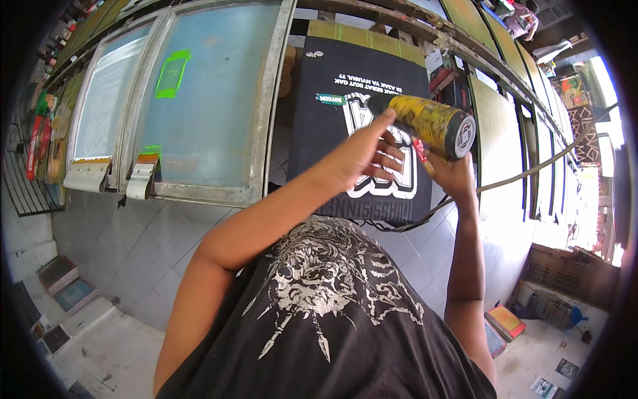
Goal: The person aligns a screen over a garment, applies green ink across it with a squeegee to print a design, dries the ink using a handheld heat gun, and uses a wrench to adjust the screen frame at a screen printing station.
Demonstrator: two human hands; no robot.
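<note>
A yellow and black heat gun (425, 120) is in my right hand (453, 174), whose fingers close round its handle below the barrel. Its dark nozzle points left over a black printed T-shirt (325, 139) laid flat on a board. My left hand (375, 149) hovers over the shirt's white print, beside the nozzle end. Its fingers are apart and slightly curled, and the thumb is at the barrel's edge; whether it touches cannot be told. A small green label-like print (331, 99) shows on the shirt, left of the nozzle.
Left of the shirt, framed printing screens (212, 100) carry green tape and squeegee-like tools (141, 176) at their near edge. A grey cable (525, 174) sweeps across the right side toward my waist. More long boards (495, 133) stand at right, over a tiled floor (149, 233).
</note>
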